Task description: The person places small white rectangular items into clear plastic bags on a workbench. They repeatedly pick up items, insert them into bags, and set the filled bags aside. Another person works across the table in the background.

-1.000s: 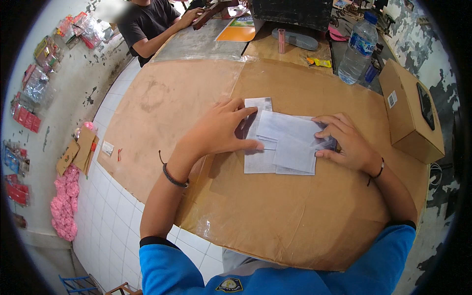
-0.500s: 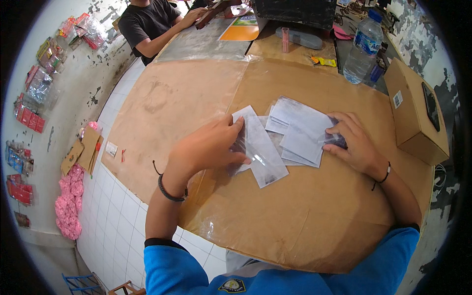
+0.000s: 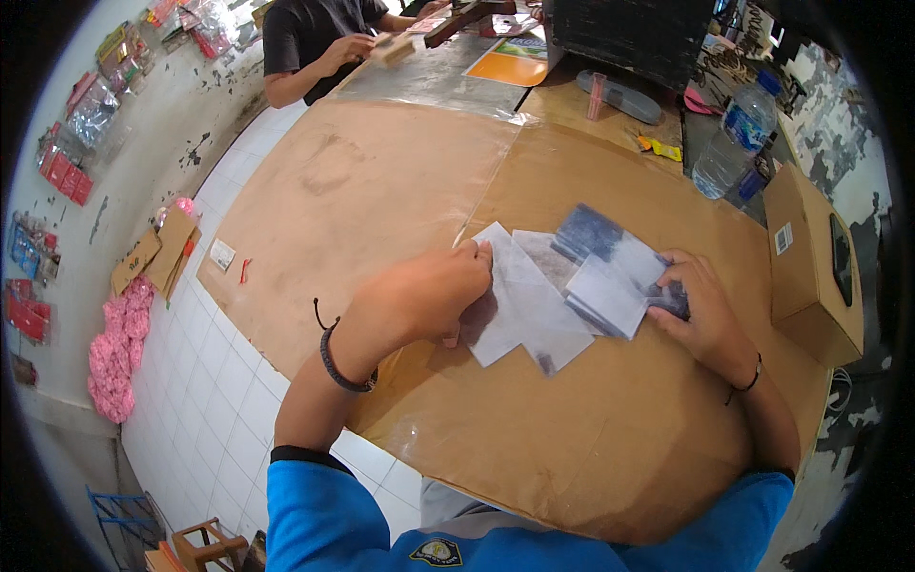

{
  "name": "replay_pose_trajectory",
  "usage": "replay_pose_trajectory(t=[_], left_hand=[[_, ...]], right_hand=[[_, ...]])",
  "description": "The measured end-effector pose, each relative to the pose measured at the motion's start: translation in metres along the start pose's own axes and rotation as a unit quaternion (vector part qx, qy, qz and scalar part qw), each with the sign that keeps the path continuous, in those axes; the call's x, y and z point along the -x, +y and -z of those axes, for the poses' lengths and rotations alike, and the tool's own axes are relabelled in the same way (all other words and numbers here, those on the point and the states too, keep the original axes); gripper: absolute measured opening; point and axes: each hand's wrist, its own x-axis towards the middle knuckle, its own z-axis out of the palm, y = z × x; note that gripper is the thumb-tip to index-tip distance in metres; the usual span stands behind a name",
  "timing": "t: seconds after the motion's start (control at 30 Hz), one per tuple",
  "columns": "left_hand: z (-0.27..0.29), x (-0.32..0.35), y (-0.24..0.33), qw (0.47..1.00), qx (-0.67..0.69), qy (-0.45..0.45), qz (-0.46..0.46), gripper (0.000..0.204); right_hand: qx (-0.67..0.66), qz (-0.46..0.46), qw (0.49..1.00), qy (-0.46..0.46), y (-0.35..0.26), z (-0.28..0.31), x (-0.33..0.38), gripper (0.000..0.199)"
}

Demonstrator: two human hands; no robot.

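Flat, whitish, shiny plastic packets with dark grey patches lie fanned out on the brown-covered table (image 3: 515, 410) in front of me. My left hand (image 3: 429, 291) is closed at the left edge of the left packets (image 3: 505, 296), thumb low and fingers on top. On the other side my right hand (image 3: 701, 310) grips the right edge of an overlapping stack of packets (image 3: 610, 291), its thumb and fingers around their dark end. Between the two groups the packets overlap. What is inside them I cannot make out.
Beyond my right hand stand a cardboard box (image 3: 810, 257) and a water bottle (image 3: 739, 133). A grey case (image 3: 620, 97), a yellow wrapper (image 3: 660, 148) and a black box (image 3: 624, 43) lie farther back. Another person's hand (image 3: 348, 52) holds a block at the far left.
The left packets have spread farther apart, and the right stack has tilted, showing a dark top face. Across the table, the other person's hand now holds a light block. My view has shifted slightly.
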Motion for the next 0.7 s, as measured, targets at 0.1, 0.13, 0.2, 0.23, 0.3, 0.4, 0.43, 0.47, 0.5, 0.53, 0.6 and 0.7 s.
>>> replay_pose_trajectory(t=[0.1,0.13,0.2,0.23,0.3,0.4,0.43,0.47,0.5,0.53,0.6,0.7], left_hand=[[0.005,-0.005,0.0,0.999,0.016,-0.026,0.011,0.093],[0.005,-0.005,0.0,0.999,0.03,-0.022,0.007,0.087],[0.006,-0.006,0.003,0.999,0.044,-0.017,0.007,0.079],[0.006,-0.008,0.005,0.999,0.042,-0.016,0.009,0.077],[0.005,-0.016,0.015,0.999,0.009,-0.028,0.031,0.077],[0.007,-0.016,0.03,0.997,-0.077,0.016,-0.006,0.084],[0.005,-0.019,0.033,0.994,-0.083,0.061,-0.022,0.09],[0.003,-0.022,0.035,0.99,-0.089,0.106,-0.038,0.096],[0.002,-0.024,0.039,0.982,-0.096,0.151,-0.055,0.102],[-0.01,-0.031,0.039,0.971,-0.082,0.203,-0.097,0.105],[-0.048,-0.05,0.035,0.936,-0.051,0.303,-0.173,0.112],[-0.064,-0.064,0.037,0.945,0.052,0.263,-0.186,0.113]], right_hand=[[-0.122,-0.061,0.991,0.001,0.003,0.002,-0.002,0.028],[-0.174,-0.089,0.981,-0.003,0.004,0.003,-0.003,0.027],[-0.252,-0.115,0.961,-0.01,0.01,0.004,-0.003,0.025],[-0.29,-0.128,0.948,-0.013,0.012,0.006,-0.003,0.024],[-0.336,-0.137,0.931,-0.032,0.018,0.01,0.0,0.024],[-0.364,-0.112,0.924,-0.018,0.015,0.006,0.003,0.025],[-0.366,-0.098,0.925,-0.005,0.013,0.005,0.005,0.026],[-0.359,-0.085,0.929,0.007,0.016,0.003,0.008,0.027],[-0.352,-0.071,0.933,0.02,0.019,0.001,0.01,0.028],[-0.345,-0.059,0.936,0.033,0.02,0.0,0.012,0.03],[-0.356,-0.049,0.932,0.049,0.016,-0.003,0.01,0.031],[-0.386,-0.02,0.921,0.048,0.019,-0.006,0.006,0.03]])
